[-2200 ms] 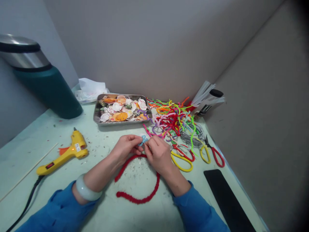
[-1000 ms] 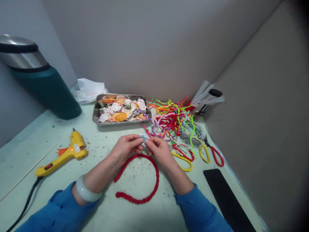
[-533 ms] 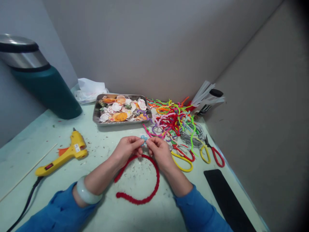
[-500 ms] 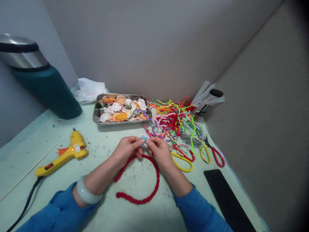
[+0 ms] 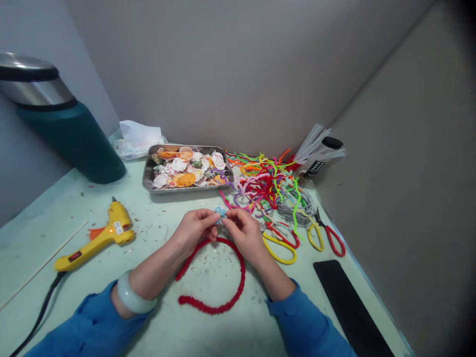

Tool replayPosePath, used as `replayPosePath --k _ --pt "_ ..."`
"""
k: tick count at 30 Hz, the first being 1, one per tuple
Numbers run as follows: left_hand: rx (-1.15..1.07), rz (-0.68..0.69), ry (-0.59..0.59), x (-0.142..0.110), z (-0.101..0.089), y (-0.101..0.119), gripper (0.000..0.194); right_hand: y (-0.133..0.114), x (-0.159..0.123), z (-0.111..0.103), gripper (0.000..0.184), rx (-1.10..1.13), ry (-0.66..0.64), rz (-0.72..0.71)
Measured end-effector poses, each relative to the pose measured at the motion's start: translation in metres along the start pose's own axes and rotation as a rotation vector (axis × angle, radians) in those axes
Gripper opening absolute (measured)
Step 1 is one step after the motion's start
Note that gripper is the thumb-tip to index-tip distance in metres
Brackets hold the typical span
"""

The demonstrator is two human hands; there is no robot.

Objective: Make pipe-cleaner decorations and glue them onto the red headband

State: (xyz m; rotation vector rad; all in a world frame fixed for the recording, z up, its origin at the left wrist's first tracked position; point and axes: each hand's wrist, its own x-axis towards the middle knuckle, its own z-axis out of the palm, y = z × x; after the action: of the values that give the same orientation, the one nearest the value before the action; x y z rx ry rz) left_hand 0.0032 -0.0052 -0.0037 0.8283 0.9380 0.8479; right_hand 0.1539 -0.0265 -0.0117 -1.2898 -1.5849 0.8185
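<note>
Between my fingertips is a small light-blue looped piece (image 5: 220,212), shaped like a little flower; it looks like bent pipe cleaner. My left hand (image 5: 195,229) pinches it from the left, thumb on top. From the other side my right hand (image 5: 246,233) grips it with thumb and forefinger, its thumb tip on the loops. Part of the piece is hidden by the fingers. Below both hands a fuzzy red pipe cleaner (image 5: 243,277) lies on the table (image 5: 208,334), curved into an open ring.
A metal tray (image 5: 186,190) of shells stands behind my hands, beside a heap of coloured pipe cleaners (image 5: 260,186). Left are a yellow glue gun (image 5: 119,228), a thin stick (image 5: 44,265) and a green bottle (image 5: 74,134). Scissors (image 5: 282,253), more scissors (image 5: 334,240) and a black strip (image 5: 349,302) lie right.
My right thumb has shifted slightly left and over the blue piece. The blue loops have turned a little between my fingers. Everything on the table stays in place.
</note>
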Motion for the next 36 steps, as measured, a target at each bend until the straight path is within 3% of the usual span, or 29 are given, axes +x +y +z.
replayPosePath --k 6,12,15,18,25,32,36 --pt "-0.028 -0.012 -0.038 0.0 -0.002 -0.001 0.022 -0.002 -0.003 -0.002 0.014 -0.332 0.043 -0.263" --pt "-0.108 -0.043 -0.031 0.001 0.002 -0.003 0.021 0.0 -0.005 0.004 0.014 -0.459 0.125 -0.371" --pt "-0.04 0.02 0.022 0.0 0.004 -0.004 0.023 -0.001 -0.004 0.005 0.014 -0.403 0.122 -0.327" --pt "0.051 0.08 0.06 -0.001 0.006 -0.004 0.023 -0.001 -0.003 0.004 0.011 -0.218 0.097 -0.187" --pt "0.128 0.043 0.043 -0.001 0.01 -0.001 0.025 0.006 0.002 0.005 0.011 0.214 0.073 0.075" --pt "0.098 0.059 -0.011 0.0 0.007 -0.003 0.024 0.0 0.005 -0.004 0.009 0.316 -0.034 0.155" --pt "0.031 0.021 -0.093 -0.002 0.001 -0.001 0.022 0.001 0.004 -0.012 0.012 0.35 -0.123 0.091"
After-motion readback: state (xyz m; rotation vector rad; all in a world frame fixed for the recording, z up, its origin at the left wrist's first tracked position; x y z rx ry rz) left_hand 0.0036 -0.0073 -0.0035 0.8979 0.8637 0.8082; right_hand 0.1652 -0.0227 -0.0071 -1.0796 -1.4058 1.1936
